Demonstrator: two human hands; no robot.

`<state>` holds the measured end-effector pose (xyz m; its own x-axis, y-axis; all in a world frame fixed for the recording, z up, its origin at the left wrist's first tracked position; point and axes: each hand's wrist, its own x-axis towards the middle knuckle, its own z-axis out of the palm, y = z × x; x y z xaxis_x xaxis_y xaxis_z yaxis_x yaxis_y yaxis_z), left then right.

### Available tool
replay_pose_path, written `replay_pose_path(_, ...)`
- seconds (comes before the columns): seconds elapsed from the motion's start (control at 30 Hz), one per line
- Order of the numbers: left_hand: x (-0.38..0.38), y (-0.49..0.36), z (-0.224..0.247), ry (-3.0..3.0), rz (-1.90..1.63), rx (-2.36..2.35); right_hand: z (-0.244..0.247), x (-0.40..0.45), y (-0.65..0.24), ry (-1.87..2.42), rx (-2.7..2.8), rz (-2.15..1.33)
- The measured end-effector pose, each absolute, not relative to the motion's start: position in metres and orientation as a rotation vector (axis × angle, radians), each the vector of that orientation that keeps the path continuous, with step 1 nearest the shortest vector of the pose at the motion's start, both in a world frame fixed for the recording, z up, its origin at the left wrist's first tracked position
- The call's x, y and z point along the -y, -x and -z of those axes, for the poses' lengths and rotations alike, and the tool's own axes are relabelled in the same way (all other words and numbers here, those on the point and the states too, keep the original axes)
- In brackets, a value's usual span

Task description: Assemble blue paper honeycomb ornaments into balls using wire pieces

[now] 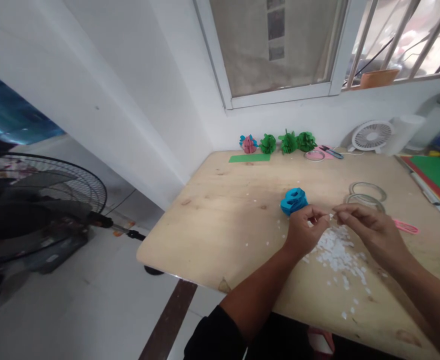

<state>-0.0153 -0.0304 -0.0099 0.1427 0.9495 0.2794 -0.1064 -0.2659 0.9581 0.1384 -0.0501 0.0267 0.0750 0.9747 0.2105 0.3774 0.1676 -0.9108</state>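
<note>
My left hand (305, 229) is closed in a pinch, its fingertips almost meeting those of my right hand (372, 231), which is pinched too. A tiny white piece (331, 216) shows between the two sets of fingertips. Below them lies a loose scatter of small white pieces (336, 252), thin like paper or tape bits. Just behind my left hand sits a blue folded-paper ball (293, 201) with rounded petals. Beyond my right hand lie rolls of tape (366, 195), seen as thin rings. A pink loop-shaped item (406, 226) is partly hidden by that hand.
Along the wall stand a pink-and-blue paper ball (248, 144) and several green ones (288, 142), with a green strip (249, 158). A cutter (331, 152), a small white fan (372, 135) and coloured sheets (439, 175) are to the right. A large floor fan (43, 200) stands left.
</note>
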Motion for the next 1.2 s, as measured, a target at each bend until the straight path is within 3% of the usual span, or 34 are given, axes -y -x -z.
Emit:
replay_pose_path(0.53,0.036,0.018,0.002,-1.485,-1.267,-0.96,-0.015,0.054,-0.144,1.426,1.542,-0.769)
replay_pose_path(1.0,0.038,0.025,-0.002,-1.428,-1.165,-0.798,-0.032,0.055,-0.139,1.444,1.058,-1.315)
replay_pose_path(1.2,0.017,0.047,-0.011,-0.978,-1.526,-1.003,-0.043,0.032,-0.146,1.586,1.289,-0.928)
